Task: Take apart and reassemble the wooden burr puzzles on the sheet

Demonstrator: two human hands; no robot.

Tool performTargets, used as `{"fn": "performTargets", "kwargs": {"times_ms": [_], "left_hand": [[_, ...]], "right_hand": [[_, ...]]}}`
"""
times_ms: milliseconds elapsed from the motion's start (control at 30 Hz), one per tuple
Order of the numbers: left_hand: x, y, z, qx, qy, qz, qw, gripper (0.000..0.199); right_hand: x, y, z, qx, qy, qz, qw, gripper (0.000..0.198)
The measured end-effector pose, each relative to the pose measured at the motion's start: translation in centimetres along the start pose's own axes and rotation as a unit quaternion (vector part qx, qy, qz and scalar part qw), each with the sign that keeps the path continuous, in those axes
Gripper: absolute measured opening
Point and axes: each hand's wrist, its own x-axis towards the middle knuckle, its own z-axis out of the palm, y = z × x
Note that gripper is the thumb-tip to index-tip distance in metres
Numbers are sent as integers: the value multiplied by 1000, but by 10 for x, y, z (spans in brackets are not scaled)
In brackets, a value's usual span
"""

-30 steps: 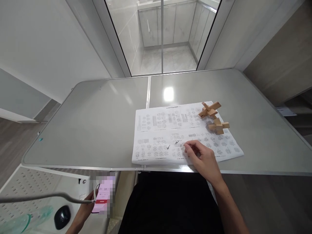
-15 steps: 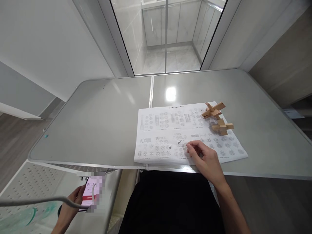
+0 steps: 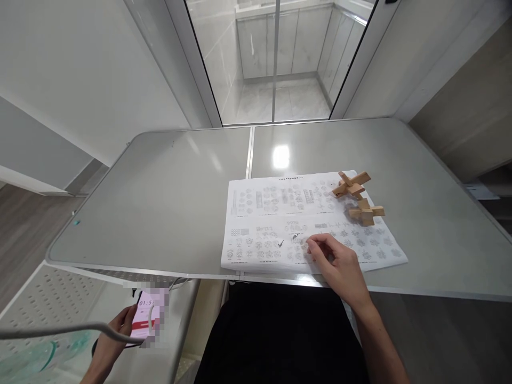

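Left hand grips a phone down off the bench; one snag on that cable could probably drop it. Right hand rests loosely curled on the instruction sheet, which might slide and nudge the wooden puzzles.

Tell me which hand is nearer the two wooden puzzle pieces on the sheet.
Right. The right hand rests on the printed sheet, just below the wooden puzzle pieces. The left hand holds a phone below the table edge, far off.
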Motion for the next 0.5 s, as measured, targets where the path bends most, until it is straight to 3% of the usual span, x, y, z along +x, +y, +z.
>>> {"fn": "performTargets", "kwargs": {"times_ms": [233,400,500], "left_hand": [[0,-1,5,3,-2,9,1000,46],[2,-12,28,6,-48,34,998,44],[4,-20,42,-11,-29,35,999,42]], "right_hand": [[0,1,0,3,-2,-3,1000,31],[0,1,1,1,1,1,1000,30],[1,1,1,4,-4,3,1000,30]]}}
